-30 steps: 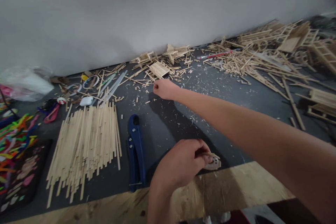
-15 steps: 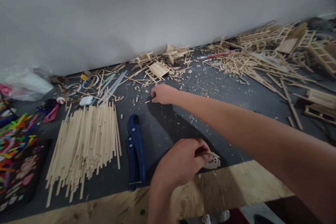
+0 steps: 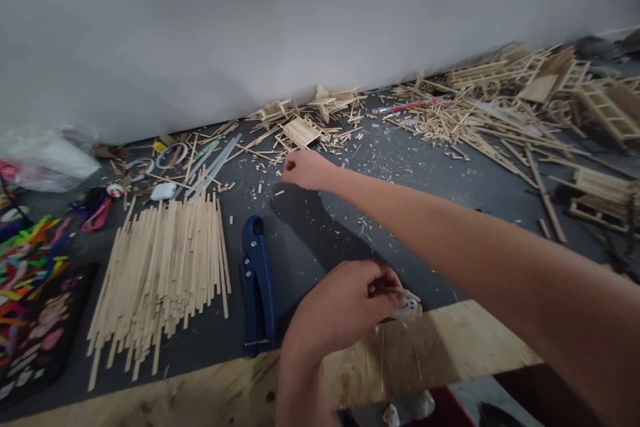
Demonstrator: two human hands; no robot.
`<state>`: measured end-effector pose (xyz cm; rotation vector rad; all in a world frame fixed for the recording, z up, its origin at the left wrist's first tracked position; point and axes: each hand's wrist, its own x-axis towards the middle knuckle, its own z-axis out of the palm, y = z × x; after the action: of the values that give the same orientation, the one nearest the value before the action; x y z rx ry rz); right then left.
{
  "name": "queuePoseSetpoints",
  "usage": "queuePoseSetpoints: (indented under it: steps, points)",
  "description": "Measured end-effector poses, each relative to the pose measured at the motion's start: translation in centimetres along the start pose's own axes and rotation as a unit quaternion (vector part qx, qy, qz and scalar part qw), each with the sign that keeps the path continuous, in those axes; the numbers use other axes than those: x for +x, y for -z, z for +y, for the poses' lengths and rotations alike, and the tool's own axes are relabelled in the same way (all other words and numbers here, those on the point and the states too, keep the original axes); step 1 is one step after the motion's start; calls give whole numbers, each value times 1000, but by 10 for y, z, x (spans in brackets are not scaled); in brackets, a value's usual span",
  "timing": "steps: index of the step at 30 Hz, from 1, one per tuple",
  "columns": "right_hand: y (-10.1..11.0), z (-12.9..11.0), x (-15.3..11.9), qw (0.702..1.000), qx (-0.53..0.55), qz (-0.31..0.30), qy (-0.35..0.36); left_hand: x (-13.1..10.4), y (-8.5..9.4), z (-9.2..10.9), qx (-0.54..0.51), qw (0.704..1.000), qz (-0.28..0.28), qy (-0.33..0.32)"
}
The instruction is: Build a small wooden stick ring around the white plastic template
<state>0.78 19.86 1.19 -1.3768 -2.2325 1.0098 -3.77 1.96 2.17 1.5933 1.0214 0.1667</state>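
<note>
My left hand point(image 3: 345, 307) is closed near the front edge of the dark work mat. Its fingers grip a small whitish piece with dark dots point(image 3: 411, 307), with a short thin wooden strip along its top; most of it is hidden behind the hand. My right hand point(image 3: 307, 170) reaches far out over the mat, its fingers pinched together. Whatever may be between those fingertips is too small to make out. Just beyond it lies a slatted wooden panel point(image 3: 301, 131) among short stick pieces. One short wooden bit point(image 3: 279, 193) lies below the right hand.
A blue cutter point(image 3: 259, 287) lies left of my left hand, beside a spread of long wooden sticks point(image 3: 165, 273). Stick offcuts point(image 3: 445, 120) and small slatted models point(image 3: 605, 193) crowd the right side. Tape rolls point(image 3: 172, 155) and a plastic bag point(image 3: 50, 157) sit at the left.
My right hand has lifted slightly, away from the short wooden bit and toward the slatted panel. The left hand keeps its grip on the whitish piece, nearly unmoved.
</note>
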Motion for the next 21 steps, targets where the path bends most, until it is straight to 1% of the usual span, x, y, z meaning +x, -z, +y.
queuePoseSetpoints:
  steps: [2,4,7,9,12,14,16,17,19,21]
  points:
    - [7,-1,-2,999,36,24,-8,-1,-1,1,-2,1000,12,-6]
    - [15,-2,-6,997,73,33,-24,-2,-1,3,-7,1000,14,-12]
    - [22,0,-15,990,135,17,-40,-4,0,4,-23,999,11,-23]
    - [25,4,-22,984,175,-2,-40,-7,2,6,-36,999,19,-34]
    - [30,12,-33,974,221,-31,-28,-14,6,8,-80,995,52,-32]
    - [35,15,-43,964,260,-48,-19,-17,8,7,-142,984,100,-34]
    - [42,17,-55,949,310,-56,-11,-19,10,5,-225,957,173,-62]
    - [46,17,-62,941,332,-57,-6,-18,11,3,-268,935,215,-86]
    - [52,19,-80,933,357,-53,7,-14,12,-2,-343,879,303,-134]
    - [56,22,-100,930,365,-42,12,-7,14,-7,-389,822,384,-158]
